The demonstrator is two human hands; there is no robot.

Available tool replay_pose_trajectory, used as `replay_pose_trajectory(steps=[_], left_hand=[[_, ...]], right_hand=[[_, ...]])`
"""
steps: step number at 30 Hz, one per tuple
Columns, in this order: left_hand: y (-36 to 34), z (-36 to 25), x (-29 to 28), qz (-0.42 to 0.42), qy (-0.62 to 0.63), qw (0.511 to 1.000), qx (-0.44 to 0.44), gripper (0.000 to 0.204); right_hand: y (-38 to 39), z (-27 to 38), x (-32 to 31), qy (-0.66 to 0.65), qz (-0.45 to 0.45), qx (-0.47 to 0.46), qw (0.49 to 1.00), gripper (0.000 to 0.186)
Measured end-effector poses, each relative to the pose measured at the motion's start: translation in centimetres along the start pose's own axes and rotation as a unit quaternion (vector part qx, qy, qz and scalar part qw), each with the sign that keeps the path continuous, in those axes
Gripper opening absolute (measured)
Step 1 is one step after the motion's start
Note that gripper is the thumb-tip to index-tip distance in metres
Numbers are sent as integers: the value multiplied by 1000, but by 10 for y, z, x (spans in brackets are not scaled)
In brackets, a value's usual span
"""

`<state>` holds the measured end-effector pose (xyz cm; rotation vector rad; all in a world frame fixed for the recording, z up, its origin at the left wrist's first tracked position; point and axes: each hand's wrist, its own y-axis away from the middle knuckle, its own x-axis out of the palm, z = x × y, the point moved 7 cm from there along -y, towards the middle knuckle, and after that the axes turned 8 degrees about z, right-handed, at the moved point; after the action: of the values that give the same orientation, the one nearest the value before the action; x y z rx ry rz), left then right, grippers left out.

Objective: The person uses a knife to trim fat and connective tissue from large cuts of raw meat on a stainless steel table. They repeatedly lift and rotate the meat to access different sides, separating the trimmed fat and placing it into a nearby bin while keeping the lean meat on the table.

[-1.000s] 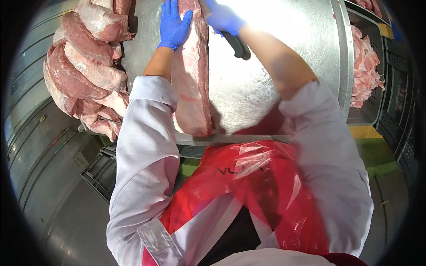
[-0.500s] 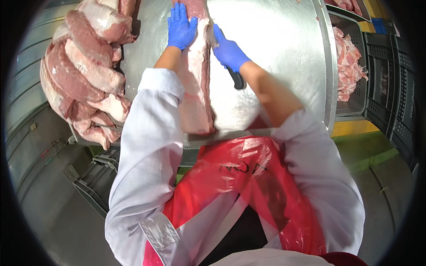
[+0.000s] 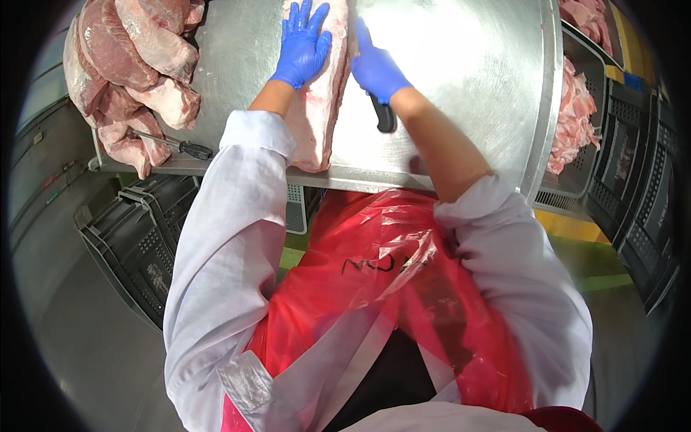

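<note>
My left hand (image 3: pixel 301 50), in a blue glove, lies flat with fingers spread on a long pale pink slab of meat (image 3: pixel 314 129) on the steel table (image 3: pixel 475 65). My right hand (image 3: pixel 378 72), also gloved, grips a black-handled knife (image 3: pixel 386 115) just right of the slab's long edge; the blade is hard to make out in the glare. Left of the slab is a pile of large meat cuts (image 3: pixel 119 43), and a second black-handled tool (image 3: pixel 193 149) with a thin metal shaft lies at its lower end.
At right, a grey bin (image 3: pixel 594 79) holds pink meat trimmings (image 3: pixel 572 115), with another tray of meat (image 3: pixel 584 21) behind it. Dark plastic crates (image 3: pixel 623 180) stand beyond. More crates (image 3: pixel 137 245) are below the table at left. A red plastic apron covers my front.
The view has shifted, so the table sits higher in the picture. My right hand has drawn back from the slab's far part since a second ago. My left hand stays spread on the slab.
</note>
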<state>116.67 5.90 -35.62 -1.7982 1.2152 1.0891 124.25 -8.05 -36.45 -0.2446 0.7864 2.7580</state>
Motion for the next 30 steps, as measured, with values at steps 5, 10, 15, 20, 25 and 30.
replay_pose_trajectory(steps=[5, 10, 15, 20, 25, 30], left_hand=[[-3, -4, 3, -3, -83, 996, -13, 61], [1, 1, 12, -40, -65, 997, 4, 55], [-5, 16, 22, -61, -107, 992, -1, 56], [-10, -28, 7, 119, -93, 958, -244, 101], [-14, 18, -20, 109, -56, 924, -361, 111], [-22, 66, -32, 174, 107, 948, -243, 88]], right_hand=[[23, -2, 15, -14, -8, 15, 1000, 77], [90, -20, 81, -71, 13, 14, 997, 80], [176, -38, 146, -160, 75, -15, 984, 83], [264, -78, 137, 50, 94, -65, 992, 82], [363, -69, 3, -92, -6, 150, 984, 79], [392, -129, -66, -227, -185, 113, 950, 82]])
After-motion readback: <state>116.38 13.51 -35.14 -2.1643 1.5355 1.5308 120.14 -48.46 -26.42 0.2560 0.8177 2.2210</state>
